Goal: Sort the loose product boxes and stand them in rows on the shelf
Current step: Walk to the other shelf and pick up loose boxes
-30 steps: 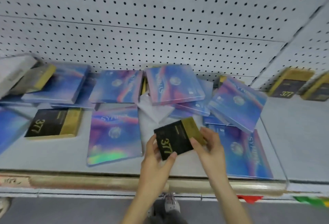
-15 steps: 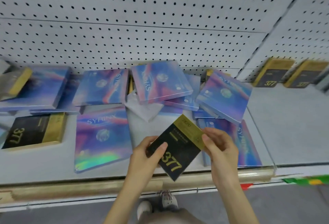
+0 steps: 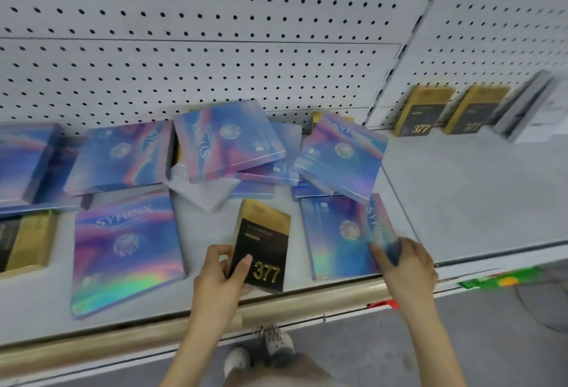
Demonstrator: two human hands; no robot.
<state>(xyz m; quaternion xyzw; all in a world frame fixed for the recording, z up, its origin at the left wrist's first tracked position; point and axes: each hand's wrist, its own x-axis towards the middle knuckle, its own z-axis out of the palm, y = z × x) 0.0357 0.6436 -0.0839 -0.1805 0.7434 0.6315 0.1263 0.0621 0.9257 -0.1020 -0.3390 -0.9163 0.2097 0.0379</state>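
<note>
Black 377 box [image 3: 261, 248] in left hand [image 3: 215, 282]; right hand [image 3: 408, 267] v. blurred.

Bare left hand [image 3: 215, 282], bare right hand [image 3: 408, 267], bare forearms [image 3: 199, 340], pale lace-up shoes [image 3: 238, 362], greyish-brown clothing [image 3: 276, 374] below

Glossy holographic boxes [image 3: 126, 251] on a matt perforated-backed shelf [image 3: 479, 196].

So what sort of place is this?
Probably a shop aisle: a pegboard back wall, a shelf with a gold front rail, and many identical holographic boxes and black-and-gold boxes, like stock being arranged.
</note>
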